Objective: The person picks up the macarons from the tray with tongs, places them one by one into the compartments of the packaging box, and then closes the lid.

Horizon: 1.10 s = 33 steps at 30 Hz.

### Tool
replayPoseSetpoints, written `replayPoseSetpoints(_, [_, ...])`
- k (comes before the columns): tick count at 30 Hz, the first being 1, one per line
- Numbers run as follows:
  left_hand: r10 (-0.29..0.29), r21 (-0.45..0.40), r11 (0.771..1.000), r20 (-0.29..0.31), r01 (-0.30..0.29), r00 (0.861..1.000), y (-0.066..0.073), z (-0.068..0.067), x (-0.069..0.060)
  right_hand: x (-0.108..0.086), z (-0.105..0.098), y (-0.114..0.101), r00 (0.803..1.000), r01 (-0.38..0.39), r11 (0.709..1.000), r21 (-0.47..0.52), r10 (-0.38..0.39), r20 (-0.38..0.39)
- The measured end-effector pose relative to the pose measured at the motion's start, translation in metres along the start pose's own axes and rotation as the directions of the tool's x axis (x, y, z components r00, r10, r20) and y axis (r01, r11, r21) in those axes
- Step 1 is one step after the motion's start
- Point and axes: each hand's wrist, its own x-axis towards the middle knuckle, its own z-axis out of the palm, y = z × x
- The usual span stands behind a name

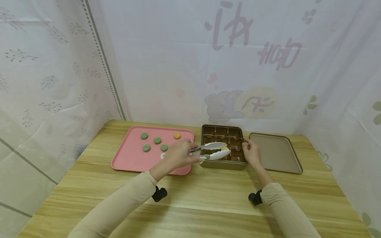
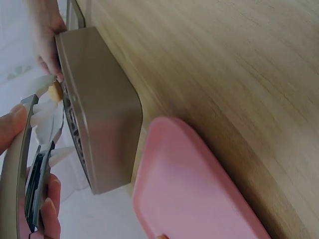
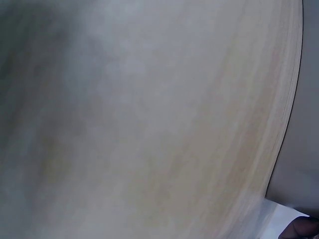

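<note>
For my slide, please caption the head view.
Left hand holds tongs pinching a yellow cookie above the divided box that the right hand grips.

Pink tray (image 1: 128, 160): white mark (image 1: 162, 155) part-hidden by your left hand (image 1: 179, 152); right wrist view: your right hand (image 3: 301, 228) cut off by edge, tabletop (image 3: 174, 124) blurred

So the tongs (image 1: 219, 154) are metal with white scalloped tips, reaching sideways over the tin with a small round yellow cookie (image 1: 224, 149) pinched right at the ends. The tin (image 1: 223, 165) is gold-brown, squarish, lidless, sitting upright, its inside split into a grid of compartments.
</note>
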Motion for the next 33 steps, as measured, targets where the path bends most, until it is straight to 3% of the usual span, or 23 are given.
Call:
replayPoseSetpoints(9, [-0.011, 0.028, 1.000, 0.029, 0.011, 1.000, 0.005, 0.007, 0.005, 0.000, 0.001, 0.000, 1.000, 0.000, 1.000, 0.000, 0.000, -0.005])
replayPoseSetpoints(24, [-0.013, 0.093, 0.996, 0.066, 0.007, 0.998, 0.014, -0.001, 0.011, 0.000, 0.002, 0.001, 1.000, -0.010, 1.000, 0.008, 0.010, -0.014])
replayPoseSetpoints(33, [-0.033, 0.096, 0.995, 0.053, 0.028, 0.998, 0.013, 0.002, 0.009, 0.000, 0.002, 0.002, 1.000, 0.015, 1.000, 0.006, -0.015, -0.022])
